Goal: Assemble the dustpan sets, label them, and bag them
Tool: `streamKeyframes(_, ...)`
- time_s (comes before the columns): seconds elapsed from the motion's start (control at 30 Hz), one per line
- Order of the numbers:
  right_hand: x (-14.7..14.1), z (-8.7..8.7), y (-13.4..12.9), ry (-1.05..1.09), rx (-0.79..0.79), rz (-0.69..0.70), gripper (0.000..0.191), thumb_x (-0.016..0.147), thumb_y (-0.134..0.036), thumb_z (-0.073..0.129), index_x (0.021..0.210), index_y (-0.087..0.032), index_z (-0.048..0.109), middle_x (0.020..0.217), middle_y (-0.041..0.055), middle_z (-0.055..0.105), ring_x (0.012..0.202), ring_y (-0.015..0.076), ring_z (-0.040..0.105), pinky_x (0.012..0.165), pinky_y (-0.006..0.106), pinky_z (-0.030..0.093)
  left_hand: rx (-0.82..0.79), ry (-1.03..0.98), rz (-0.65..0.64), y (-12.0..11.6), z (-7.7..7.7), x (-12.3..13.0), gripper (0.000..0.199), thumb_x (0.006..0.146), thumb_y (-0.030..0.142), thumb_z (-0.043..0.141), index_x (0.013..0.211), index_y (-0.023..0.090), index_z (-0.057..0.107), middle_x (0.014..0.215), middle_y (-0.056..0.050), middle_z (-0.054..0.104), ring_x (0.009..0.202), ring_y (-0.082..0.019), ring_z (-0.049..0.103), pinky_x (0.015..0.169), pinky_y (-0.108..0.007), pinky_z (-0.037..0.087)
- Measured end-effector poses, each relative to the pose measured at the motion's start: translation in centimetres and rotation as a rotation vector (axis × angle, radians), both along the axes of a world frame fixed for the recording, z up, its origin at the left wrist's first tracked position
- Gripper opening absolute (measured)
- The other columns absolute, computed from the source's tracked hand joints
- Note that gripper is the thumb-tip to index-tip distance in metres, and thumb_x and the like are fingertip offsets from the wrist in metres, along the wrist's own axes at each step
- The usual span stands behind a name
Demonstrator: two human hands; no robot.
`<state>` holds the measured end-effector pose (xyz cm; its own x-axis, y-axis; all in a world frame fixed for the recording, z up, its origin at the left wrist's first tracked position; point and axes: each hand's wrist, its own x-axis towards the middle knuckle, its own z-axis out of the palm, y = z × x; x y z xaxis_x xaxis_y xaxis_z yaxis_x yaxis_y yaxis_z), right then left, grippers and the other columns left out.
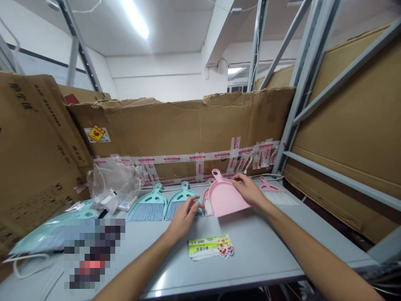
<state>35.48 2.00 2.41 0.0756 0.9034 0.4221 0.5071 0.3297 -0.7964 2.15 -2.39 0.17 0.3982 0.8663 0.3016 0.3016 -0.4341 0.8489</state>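
Right hand [247, 189]: on the right edge of the pink dustpan [227, 196], its fingers [238, 179] closed around the rim, holding it.
Left hand [184, 218]: fingers [196, 203] slightly spread, tips on the teal brush [183, 201]; cannot tell if they grip it.
Pink dustpan: tilted above the table [250, 246], handle pointing away, overlapping the pink brush [206, 201].
Other brushes: another teal brush [148, 205] left of the hands; a second pink brush [275, 194] at right.
Front of the hands: a stack of printed labels [210, 246] on the table.
Left of the brushes: a clear plastic bag [114, 179].
Behind: a torn cardboard sheet [181, 125] with red-printed tape [188, 158].
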Motion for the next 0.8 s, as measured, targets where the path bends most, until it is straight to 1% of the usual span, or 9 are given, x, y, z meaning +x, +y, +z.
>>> streamKeyframes(0.07, -2.7, -1.3, -0.6, 0.101, -0.034, 0.074, 0.029, 0.095, -0.052, 0.062, 0.101, -0.024, 0.066, 0.106, 0.0052, 0.078, 0.092, 0.0252, 0.071, 0.085, 0.037, 0.056, -0.128, -0.128, -0.019, 0.2, -0.8, 0.1, 0.068, 0.105, 0.069, 0.057, 0.155, 0.022, 0.057, 0.11, -0.009, 0.08, 0.093, -0.023, 0.074, 0.086, -0.037, 0.056)
streamKeyframes(0.13, -4.9, -2.3, -1.1, 0.171, -0.036, 0.123, 0.03, 0.097, -0.054, 0.062, 0.104, -0.025, 0.065, 0.109, 0.0047, 0.076, 0.094, 0.0249, 0.071, 0.086, 0.036, 0.056, -0.219, -0.22, 0.002, 0.5, -1.6, 0.2, 0.079, 0.096, 0.073, 0.068, 0.154, 0.02, 0.057, 0.102, -0.008, 0.078, 0.086, -0.022, 0.073, 0.078, -0.034, 0.056)
streamKeyframes(0.27, -6.2, -2.4, -1.3, 0.21, -0.037, 0.196, 0.036, 0.103, -0.059, 0.057, 0.106, -0.025, 0.068, 0.108, 0.0046, 0.077, 0.1, 0.0257, 0.071, 0.088, 0.036, 0.056, -0.327, -0.304, 0.086, 1.2, -2.3, 0.0, 0.083, 0.086, 0.074, 0.078, 0.146, 0.02, 0.062, 0.103, -0.009, 0.078, 0.088, -0.024, 0.074, 0.07, -0.031, 0.055)
streamKeyframes(0.37, -3.5, -1.3, -0.3, 0.059, 0.002, 0.089, 0.039, 0.109, -0.057, 0.048, 0.106, -0.024, 0.069, 0.101, 0.006, 0.078, 0.093, 0.0255, 0.07, 0.087, 0.036, 0.056, -0.289, -0.352, 0.155, 1.3, -1.9, -0.2, 0.077, 0.086, 0.071, 0.079, 0.141, 0.019, 0.064, 0.105, -0.009, 0.08, 0.094, -0.026, 0.076, 0.079, -0.034, 0.058)
streamKeyframes(0.43, -0.5, -0.8, 0.6, -0.219, 0.084, -0.107, 0.031, 0.109, -0.046, 0.052, 0.108, -0.023, 0.072, 0.108, 0.0106, 0.079, 0.102, 0.0276, 0.07, 0.096, 0.039, 0.053, -0.252, -0.39, 0.198, 1.5, -1.5, -0.4, 0.076, 0.087, 0.071, 0.079, 0.139, 0.019, 0.065, 0.106, -0.01, 0.081, 0.096, -0.027, 0.077, 0.083, -0.036, 0.059)
streamKeyframes(0.5, 2.9, -0.9, 1.6, -0.499, 0.07, -0.32, 0.028, 0.106, -0.036, 0.054, 0.109, -0.019, 0.075, 0.117, 0.0179, 0.076, 0.115, 0.0325, 0.067, 0.106, 0.043, 0.05, -0.239, -0.419, 0.222, 1.6, -1.2, -0.5, 0.076, 0.086, 0.071, 0.08, 0.139, 0.018, 0.066, 0.109, -0.011, 0.081, 0.098, -0.028, 0.077, 0.084, -0.037, 0.059)
streamKeyframes(0.57, 6.0, -1.6, 2.3, -0.682, -0.028, -0.482, 0.033, 0.106, -0.035, 0.054, 0.115, -0.014, 0.078, 0.126, 0.0252, 0.073, 0.124, 0.0389, 0.063, 0.109, 0.051, 0.049, -0.232, -0.427, 0.236, 1.8, -1.1, -0.7, 0.076, 0.085, 0.071, 0.082, 0.138, 0.018, 0.066, 0.112, -0.012, 0.081, 0.1, -0.029, 0.077, 0.085, -0.038, 0.06)
streamKeyframes(0.67, 9.5, -3.0, 3.2, -0.768, -0.251, -0.63, 0.047, 0.107, -0.045, 0.054, 0.128, -0.011, 0.079, 0.136, 0.0333, 0.068, 0.132, 0.0491, 0.06, 0.105, 0.064, 0.049, -0.196, -0.413, 0.261, 2.1, -1.0, -1.0, 0.075, 0.085, 0.071, 0.081, 0.134, 0.016, 0.069, 0.117, -0.014, 0.08, 0.102, -0.028, 0.075, 0.088, -0.038, 0.06)
streamKeyframes(0.8, 11.5, -4.4, 4.1, -0.713, -0.526, -0.622, 0.054, 0.108, -0.052, 0.051, 0.14, -0.016, 0.076, 0.137, 0.0315, 0.072, 0.134, 0.0502, 0.065, 0.105, 0.068, 0.049, -0.134, -0.39, 0.286, 2.4, -1.0, -1.2, 0.068, 0.086, 0.07, 0.08, 0.127, 0.016, 0.073, 0.121, -0.014, 0.08, 0.108, -0.029, 0.074, 0.094, -0.039, 0.058)
